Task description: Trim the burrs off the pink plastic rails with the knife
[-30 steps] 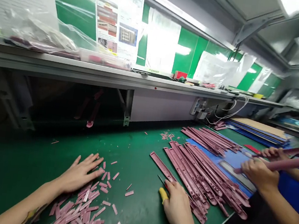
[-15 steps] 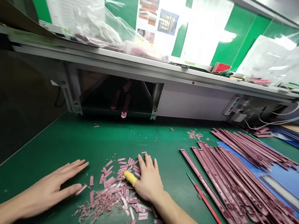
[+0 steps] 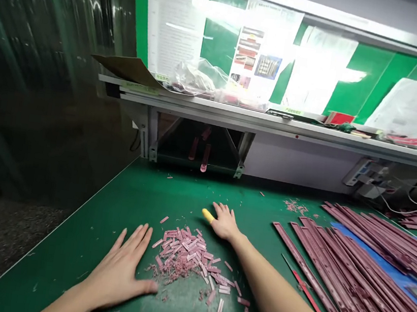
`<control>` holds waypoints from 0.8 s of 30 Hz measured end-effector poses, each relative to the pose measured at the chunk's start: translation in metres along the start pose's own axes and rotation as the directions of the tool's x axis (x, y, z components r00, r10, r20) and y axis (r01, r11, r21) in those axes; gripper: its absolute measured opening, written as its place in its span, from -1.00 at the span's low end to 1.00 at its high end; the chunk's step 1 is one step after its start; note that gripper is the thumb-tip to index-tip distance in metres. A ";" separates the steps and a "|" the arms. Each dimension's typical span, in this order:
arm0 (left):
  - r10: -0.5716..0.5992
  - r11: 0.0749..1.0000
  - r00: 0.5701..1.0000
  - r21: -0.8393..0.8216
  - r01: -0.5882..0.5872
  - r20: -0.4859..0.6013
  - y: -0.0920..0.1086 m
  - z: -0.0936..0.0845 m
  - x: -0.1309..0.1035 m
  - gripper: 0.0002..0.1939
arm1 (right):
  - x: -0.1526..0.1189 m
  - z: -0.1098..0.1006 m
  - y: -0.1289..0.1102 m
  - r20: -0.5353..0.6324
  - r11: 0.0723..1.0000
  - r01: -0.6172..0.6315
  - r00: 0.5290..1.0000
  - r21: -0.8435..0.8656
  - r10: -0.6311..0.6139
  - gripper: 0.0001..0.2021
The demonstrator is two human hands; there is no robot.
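Note:
On the green tabletop lies a heap of small pink plastic offcuts (image 3: 188, 248), with finer pink shavings (image 3: 176, 269) at its near side. My left hand (image 3: 120, 267) is spread beside the heap on its left, fingers apart and thumb pointing at the shavings. Beyond the heap, at its upper right, my right hand (image 3: 224, 222) reaches out flat with a yellow cover (image 3: 207, 215) on its thumb. Neither hand holds anything. A few loose offcuts are scattered near my right forearm.
Long pink strips (image 3: 345, 281) lie piled at the right, partly over a blue sheet (image 3: 358, 245). A thin red-handled tool (image 3: 308, 292) lies left of them. At the back, a shelf (image 3: 218, 106) carries plastic bags. Small pink scraps (image 3: 296, 207) lie farther back.
The view has swung left. My right hand has moved off the heap to its far side. My left hand has spread wider, and the offcuts lie more closely gathered.

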State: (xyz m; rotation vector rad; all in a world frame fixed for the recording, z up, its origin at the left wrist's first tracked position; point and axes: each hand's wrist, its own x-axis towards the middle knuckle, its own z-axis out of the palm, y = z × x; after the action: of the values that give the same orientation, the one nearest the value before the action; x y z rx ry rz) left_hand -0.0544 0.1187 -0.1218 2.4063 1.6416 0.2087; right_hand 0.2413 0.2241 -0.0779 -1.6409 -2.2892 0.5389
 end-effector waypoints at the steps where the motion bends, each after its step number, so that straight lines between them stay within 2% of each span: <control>1: 0.002 1.000 1.000 -0.006 -0.002 -0.001 0.002 -0.001 0.013 0.15 | 0.001 0.004 -0.003 0.025 1.000 0.020 0.999 0.004 -0.020 -0.31; 4: 0.057 0.998 0.998 -0.042 -0.055 0.034 0.013 -0.006 0.052 0.14 | -0.013 0.015 -0.025 0.116 0.989 0.145 0.982 0.037 -0.149 -0.35; 7: 0.206 0.974 0.974 -0.119 -0.195 0.096 0.027 -0.013 0.066 0.14 | -0.061 0.010 -0.035 0.156 0.976 0.210 0.963 0.064 -0.218 -0.30; 10: 0.273 0.949 0.958 -0.186 -0.254 0.085 0.027 -0.024 0.037 0.13 | -0.133 -0.001 -0.014 0.069 0.991 0.136 0.988 0.000 -0.136 -0.09; 12: 0.196 0.963 0.980 -0.197 -0.186 0.038 0.013 -0.029 -0.001 0.08 | -0.174 0.000 0.009 -0.029 0.991 0.034 0.999 -0.126 -0.038 -0.04; 14: 0.068 0.981 0.998 -0.184 -0.067 -0.001 -0.007 -0.029 -0.042 -0.02 | -0.191 0.009 0.028 -0.012 0.975 0.008 1.000 -0.220 -0.011 0.02; 16: -0.058 0.992 0.996 -0.119 0.049 -0.070 -0.028 -0.023 -0.077 -0.10 | -0.181 0.020 0.033 0.033 0.960 0.039 0.999 -0.278 -0.031 0.04; 18: -0.128 0.991 0.979 -0.056 0.121 -0.161 -0.044 -0.015 -0.102 -0.15 | -0.149 0.030 0.022 0.073 0.949 0.104 0.994 -0.298 -0.086 0.04; 21: -0.155 0.988 0.950 -0.050 0.147 -0.272 -0.051 -0.008 -0.118 -0.19 | -0.089 0.040 -0.010 0.140 0.931 0.221 0.972 -0.292 -0.187 0.04; 24: -0.153 0.986 0.928 -0.122 0.118 -0.341 -0.045 -0.014 -0.122 -0.23 | -0.040 0.051 -0.040 0.212 0.901 0.329 0.937 -0.282 -0.276 -0.02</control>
State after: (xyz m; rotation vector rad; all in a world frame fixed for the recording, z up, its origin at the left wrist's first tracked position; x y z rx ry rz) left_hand -0.1428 0.0229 -0.1187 2.2662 1.8837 0.7132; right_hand 0.1985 0.1680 -0.1059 -1.3571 -2.8093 0.2550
